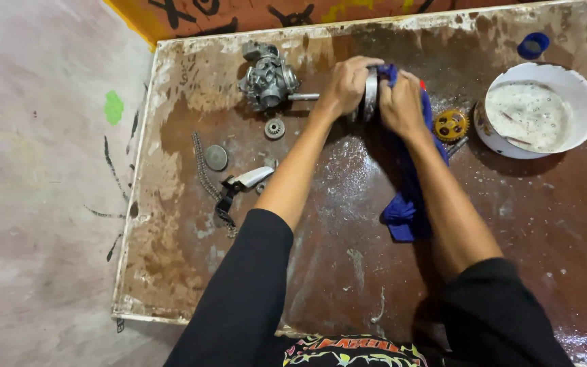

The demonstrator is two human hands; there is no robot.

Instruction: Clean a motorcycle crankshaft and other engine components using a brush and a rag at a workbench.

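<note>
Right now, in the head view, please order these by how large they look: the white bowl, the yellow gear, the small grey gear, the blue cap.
1. White bowl, clearly largest.
2. Yellow gear.
3. Blue cap and small grey gear look too alike to rank; the cap also lies farther from the camera.

you have no packages, labels, signs or screens in front of you here.
</note>
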